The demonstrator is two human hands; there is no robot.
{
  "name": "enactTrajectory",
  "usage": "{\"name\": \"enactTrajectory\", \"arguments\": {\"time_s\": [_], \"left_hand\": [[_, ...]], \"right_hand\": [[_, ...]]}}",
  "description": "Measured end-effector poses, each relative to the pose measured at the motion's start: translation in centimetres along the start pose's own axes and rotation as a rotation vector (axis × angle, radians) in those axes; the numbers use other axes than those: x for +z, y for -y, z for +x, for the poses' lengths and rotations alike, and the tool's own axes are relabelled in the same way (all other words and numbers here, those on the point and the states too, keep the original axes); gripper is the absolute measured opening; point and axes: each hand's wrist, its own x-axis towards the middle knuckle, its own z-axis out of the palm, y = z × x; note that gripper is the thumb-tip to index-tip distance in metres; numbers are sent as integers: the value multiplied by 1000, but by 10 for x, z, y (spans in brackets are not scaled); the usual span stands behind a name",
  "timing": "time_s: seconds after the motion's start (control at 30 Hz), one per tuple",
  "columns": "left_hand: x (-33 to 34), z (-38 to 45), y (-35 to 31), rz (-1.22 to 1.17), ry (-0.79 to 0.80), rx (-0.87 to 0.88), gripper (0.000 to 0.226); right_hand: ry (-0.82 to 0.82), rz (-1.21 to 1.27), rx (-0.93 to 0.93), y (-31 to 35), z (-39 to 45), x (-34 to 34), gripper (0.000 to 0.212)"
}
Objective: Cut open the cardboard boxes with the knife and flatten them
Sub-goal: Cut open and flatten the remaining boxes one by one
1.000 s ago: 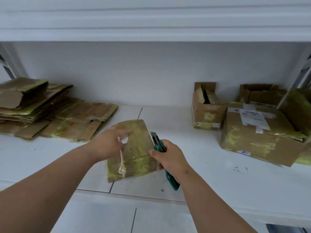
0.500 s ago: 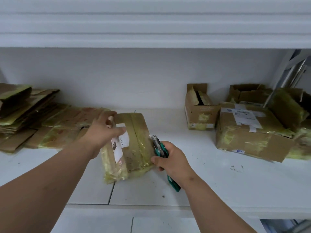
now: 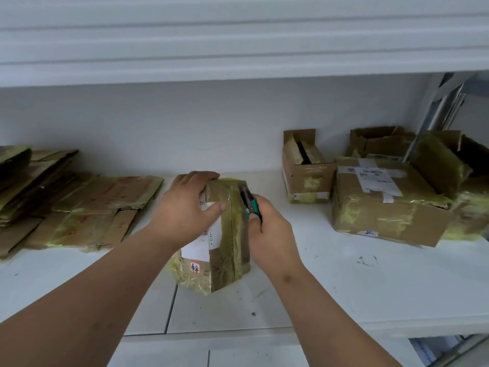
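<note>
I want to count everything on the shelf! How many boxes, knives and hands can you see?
Boxes still in box shape: 5 (held box, small open box, big taped box, two at the back right)
Piles of flattened cardboard: 1
Knives: 1
Hands: 2 (left hand, right hand)
Total: 9

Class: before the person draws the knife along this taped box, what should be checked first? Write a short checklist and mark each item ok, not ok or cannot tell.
1. Box steadied: left hand grips its top, ok.
2. Knife held firmly: right hand wraps the green handle, ok.
3. Blade at the box's top edge: ok.
4. Blade extended: cannot tell.
5. Left fingers clear of the cutting line: they lie left of the knife, ok.
6. Box resting on the white shelf: ok.
</note>
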Motion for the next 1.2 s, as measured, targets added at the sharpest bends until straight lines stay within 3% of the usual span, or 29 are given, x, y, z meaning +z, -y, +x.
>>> {"name": "enactTrajectory", "arguments": {"time_s": [0.17,0.4,0.63,0.83,1.2], "left_hand": [[2,0,-3,24,14,25,61],[2,-9,-2,2,-36,52,57],[-1,-10,1,-15,-22,50,59],[-3,-9,5,-26,-12,50,59],[-4,-8,9,-67,-1,23,56]], "right_hand": [[18,-240,-94,11,1,-8,42],[27,-255,-105,17,3,-11,47],[111,-399,-98,36,3,-17,7],[199,-406,-19,51,11,-22,13],[182,-470,-22,36,-4,-6,11]]}}
